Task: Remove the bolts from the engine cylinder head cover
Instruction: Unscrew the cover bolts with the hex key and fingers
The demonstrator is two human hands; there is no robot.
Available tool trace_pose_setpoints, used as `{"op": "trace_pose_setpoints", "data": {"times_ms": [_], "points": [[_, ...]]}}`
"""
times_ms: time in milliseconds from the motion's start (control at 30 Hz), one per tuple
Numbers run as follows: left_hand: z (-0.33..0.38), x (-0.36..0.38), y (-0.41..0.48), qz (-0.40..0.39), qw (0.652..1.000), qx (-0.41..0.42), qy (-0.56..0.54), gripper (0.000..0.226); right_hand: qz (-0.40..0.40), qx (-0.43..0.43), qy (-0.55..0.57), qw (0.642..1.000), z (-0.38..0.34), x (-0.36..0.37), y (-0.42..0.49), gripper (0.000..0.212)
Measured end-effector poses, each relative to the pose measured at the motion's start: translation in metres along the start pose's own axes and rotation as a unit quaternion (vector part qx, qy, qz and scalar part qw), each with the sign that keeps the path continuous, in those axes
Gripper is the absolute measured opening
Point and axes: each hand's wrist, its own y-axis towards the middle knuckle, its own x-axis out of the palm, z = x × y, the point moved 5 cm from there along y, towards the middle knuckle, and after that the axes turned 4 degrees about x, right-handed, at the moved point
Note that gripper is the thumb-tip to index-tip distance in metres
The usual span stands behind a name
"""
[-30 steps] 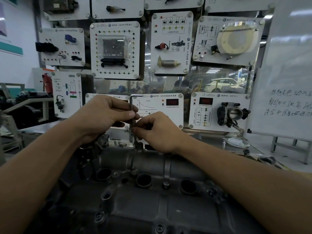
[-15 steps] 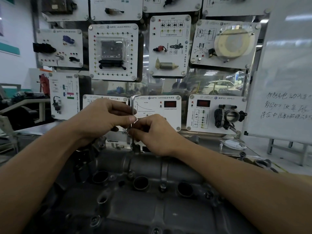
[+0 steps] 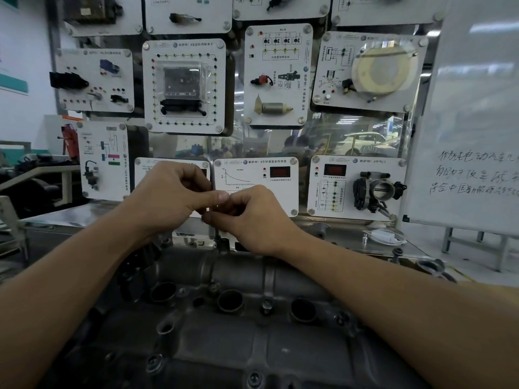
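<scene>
Presently: hex key [image 3: 212, 176] is standing upright at the far edge of the cylinder head cover [image 3: 224, 346], its lower end meeting a bolt [image 3: 221, 244]. Left hand [image 3: 171, 197] is pinching the shaft, fingers curled; right hand [image 3: 252, 217] is pinching just below, touching the left. A second bolt [image 3: 266, 306] is sitting between the plug wells.

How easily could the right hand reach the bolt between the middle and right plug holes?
Probably yes: the bolt sits uncovered below the right hand, though that hand pinches the hex key.
</scene>
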Motion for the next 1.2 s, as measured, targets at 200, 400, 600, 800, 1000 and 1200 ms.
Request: {"op": "trace_pose_setpoints", "data": {"times_ms": [200, 400, 600, 800, 1000, 1200], "points": [[0.0007, -0.0025, -0.0001, -0.006, 0.999, -0.016, -0.037, 0.017, -0.004, 0.001, -0.022, 1.000, 0.0009, -0.0006, 0.0006, 0.021], [-0.0001, -0.0009, -0.0011, -0.059, 0.996, -0.028, -0.058, 0.014, -0.054, 0.013, -0.064, 0.996, -0.0005, 0.0029, 0.0006, 0.038], [0.0000, -0.0039, -0.0004, -0.030, 0.999, -0.003, -0.033, 0.011, -0.065, 0.031, -0.049, 0.996, -0.0004, 0.0034, 0.0003, 0.035], [-0.0008, -0.0078, 0.0005, 0.029, 0.998, -0.006, -0.063, 0.026, -0.042, 0.006, -0.030, 0.999, -0.0026, 0.0038, -0.0020, 0.032], [0.0039, -0.0030, -0.0012, 0.041, 0.997, 0.026, -0.058, 0.024, 0.027, -0.001, -0.017, 0.999, -0.0003, -0.0029, -0.0009, 0.026], [0.0055, -0.0026, -0.0021, 0.038, 0.997, 0.036, -0.054, 0.022, 0.017, -0.002, -0.009, 1.000, 0.0009, -0.0028, 0.0003, 0.023]]}}
